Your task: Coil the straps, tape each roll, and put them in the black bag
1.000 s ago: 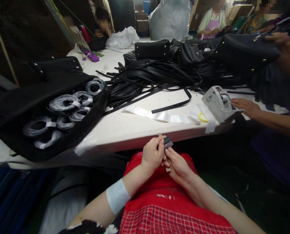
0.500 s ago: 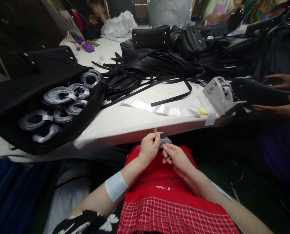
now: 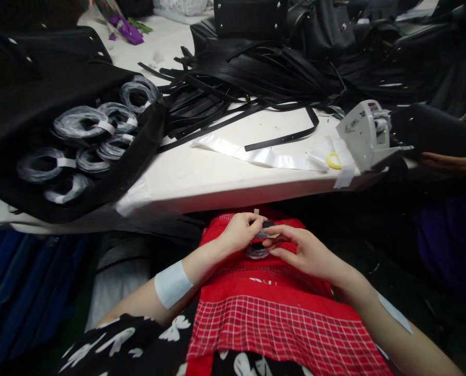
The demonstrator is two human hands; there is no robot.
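Low over the red apron (image 3: 233, 303), both hands work close together at a small coil of clear cord (image 3: 257, 253), much of it hidden by fingers. My left hand (image 3: 243, 230) is closed on the upper part of the coil, beside a short dark piece (image 3: 268, 224). A tiny beige tab sticks up above its fingertips. From the right, my right hand (image 3: 299, 249) pinches a small pale strip (image 3: 272, 236) between thumb and fingers, against the coil.
Several banded coils of clear cord (image 3: 80, 122) lie in an open black bag (image 3: 139, 172) at left. Black straps (image 3: 252, 73) heap across the white table (image 3: 201, 183). A white tape dispenser (image 3: 360, 133) and yellow ring (image 3: 334, 161) sit at the right edge. Another person's hand (image 3: 452, 162) is beyond.
The view has tipped downward. My right hand has turned and its fingers have lifted apart from the palm, with the pale strip now showing. The coil's lower loop has come into sight.
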